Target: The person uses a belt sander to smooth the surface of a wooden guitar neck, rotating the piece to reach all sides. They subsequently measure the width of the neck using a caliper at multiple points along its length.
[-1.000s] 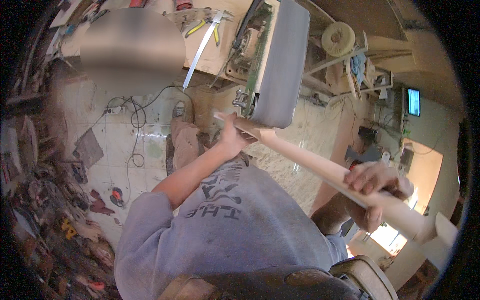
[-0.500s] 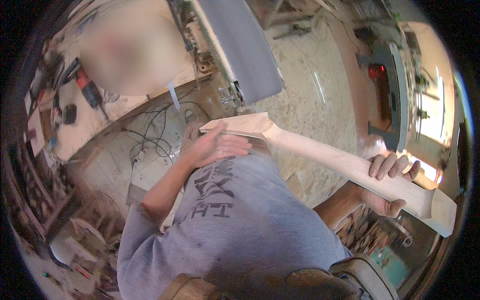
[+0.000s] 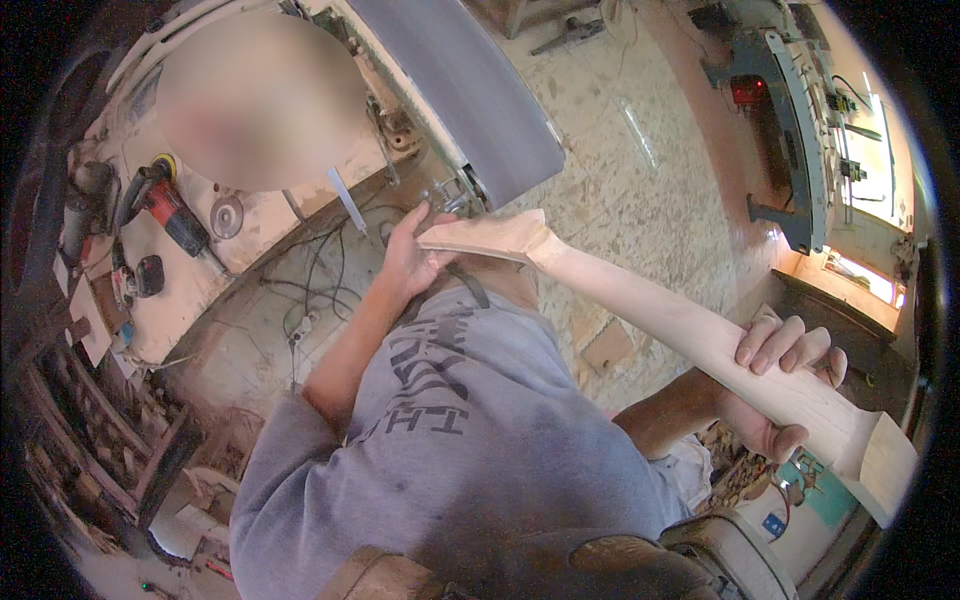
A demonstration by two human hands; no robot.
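Note:
A pale, unfinished wooden guitar neck slants across in front of me, from upper left to lower right. Its flat headstock points left, and the blocky heel is at the right. My left hand is closed around the headstock's tip, thumb up along the end, with some fingers hidden beneath. Near the heel, my right hand wraps the shaft, fingers over the far edge and thumb on the near side. Just beyond the headstock stands a belt sander with a wide grey belt; the wood looks apart from it.
A dusty workbench at the left carries a red and black angle grinder, a round disc and other tools. Black cables lie on the floor below it. Another machine stands at the far right. A blurred patch hides part of the bench.
My left hand has gone from lying flat beside the headstock to gripping its tip. The neck's heel end has dropped slightly; my right hand keeps its hold. The view has shifted a little.

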